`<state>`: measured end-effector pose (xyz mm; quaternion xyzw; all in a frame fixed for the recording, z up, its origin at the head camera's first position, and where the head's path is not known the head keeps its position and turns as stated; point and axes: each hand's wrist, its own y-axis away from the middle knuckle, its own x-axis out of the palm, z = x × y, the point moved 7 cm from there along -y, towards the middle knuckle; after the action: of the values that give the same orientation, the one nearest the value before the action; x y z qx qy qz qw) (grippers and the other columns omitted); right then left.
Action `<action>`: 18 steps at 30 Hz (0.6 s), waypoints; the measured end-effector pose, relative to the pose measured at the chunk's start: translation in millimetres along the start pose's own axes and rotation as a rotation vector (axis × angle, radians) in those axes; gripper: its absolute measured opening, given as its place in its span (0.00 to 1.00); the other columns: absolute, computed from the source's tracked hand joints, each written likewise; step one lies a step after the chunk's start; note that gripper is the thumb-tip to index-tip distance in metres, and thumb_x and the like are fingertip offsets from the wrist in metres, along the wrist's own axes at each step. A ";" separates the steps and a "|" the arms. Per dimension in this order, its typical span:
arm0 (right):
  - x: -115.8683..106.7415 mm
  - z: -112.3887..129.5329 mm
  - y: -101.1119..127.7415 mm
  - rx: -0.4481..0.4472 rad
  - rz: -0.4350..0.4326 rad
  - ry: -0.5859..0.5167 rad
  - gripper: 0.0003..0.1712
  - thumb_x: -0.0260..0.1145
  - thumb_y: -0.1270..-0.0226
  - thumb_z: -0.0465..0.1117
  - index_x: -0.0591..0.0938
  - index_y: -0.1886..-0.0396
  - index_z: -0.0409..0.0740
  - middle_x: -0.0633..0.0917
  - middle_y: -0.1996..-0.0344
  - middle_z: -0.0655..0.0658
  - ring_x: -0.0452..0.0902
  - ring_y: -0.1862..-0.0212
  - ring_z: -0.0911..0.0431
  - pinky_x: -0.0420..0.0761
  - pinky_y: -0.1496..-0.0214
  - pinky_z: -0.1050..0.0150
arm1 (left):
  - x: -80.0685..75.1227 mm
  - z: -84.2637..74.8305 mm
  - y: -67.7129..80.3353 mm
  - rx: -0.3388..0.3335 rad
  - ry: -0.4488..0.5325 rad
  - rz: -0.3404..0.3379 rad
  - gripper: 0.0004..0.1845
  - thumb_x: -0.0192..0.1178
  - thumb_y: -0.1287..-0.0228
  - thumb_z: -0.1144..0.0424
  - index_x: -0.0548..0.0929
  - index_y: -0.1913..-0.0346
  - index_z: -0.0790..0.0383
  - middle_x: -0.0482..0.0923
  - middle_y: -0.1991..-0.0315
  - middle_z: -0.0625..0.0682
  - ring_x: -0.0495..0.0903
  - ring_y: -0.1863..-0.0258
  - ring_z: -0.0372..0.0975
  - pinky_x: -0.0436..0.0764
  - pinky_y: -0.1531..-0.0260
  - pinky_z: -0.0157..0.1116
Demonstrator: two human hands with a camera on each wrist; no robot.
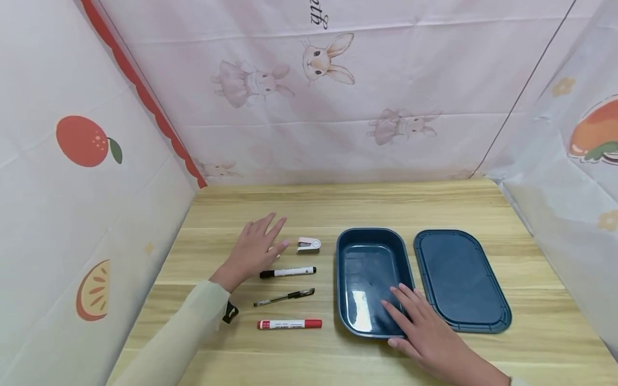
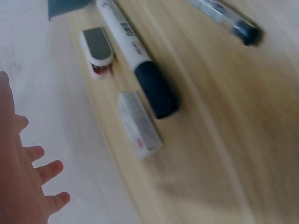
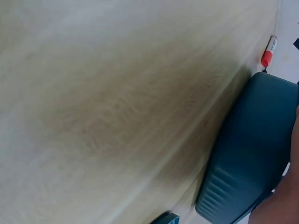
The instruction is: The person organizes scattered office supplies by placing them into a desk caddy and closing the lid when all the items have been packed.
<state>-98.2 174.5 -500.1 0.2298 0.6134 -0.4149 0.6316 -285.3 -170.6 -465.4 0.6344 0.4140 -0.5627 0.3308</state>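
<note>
My left hand [image 1: 253, 246] hovers with spread fingers over the left part of the table, holding nothing. A small white block [image 2: 139, 123], mostly hidden behind that hand in the head view, lies near a small white stapler [image 1: 309, 245]. Nearer to me lie a black-capped marker [image 1: 288, 272], a black gel pen [image 1: 285, 297] and a red marker [image 1: 289, 324], roughly in a column. My right hand [image 1: 427, 332] rests over the near right corner of a dark blue plastic box [image 1: 369, 237], its fingers extended across the rim. The box stands open.
The box's dark blue lid [image 1: 461, 279] lies flat just right of it. All this is on a wood-grain table [image 1: 338, 203]. Printed cloth walls [image 1: 289, 139] enclose its back and sides. A black object [image 1: 230, 312] shows beneath my left sleeve.
</note>
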 end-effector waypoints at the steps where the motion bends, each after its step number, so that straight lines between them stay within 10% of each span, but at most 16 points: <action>1: 0.7 -0.6 0.6 0.003 -0.002 0.000 0.38 0.62 0.29 0.62 0.69 0.24 0.54 0.61 0.22 0.44 0.42 0.19 0.51 0.26 0.20 0.64 | 2.2 3.3 0.7 -0.010 0.005 0.000 0.39 0.32 0.24 0.31 0.48 0.18 0.45 0.46 0.18 0.56 0.51 0.21 0.54 0.48 0.25 0.61; 18: 7.4 -3.7 4.9 -0.024 -0.049 -0.038 0.35 0.63 0.28 0.58 0.71 0.26 0.53 0.64 0.24 0.41 0.46 0.20 0.49 0.27 0.20 0.64 | 40.3 41.8 19.5 -0.093 0.115 0.059 0.38 0.43 0.23 0.36 0.53 0.19 0.50 0.55 0.21 0.58 0.59 0.24 0.56 0.59 0.27 0.59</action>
<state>-97.0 178.4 -508.8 0.1991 0.6119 -0.4270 0.6353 -285.2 -210.0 -512.3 0.6618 0.4390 -0.4954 0.3519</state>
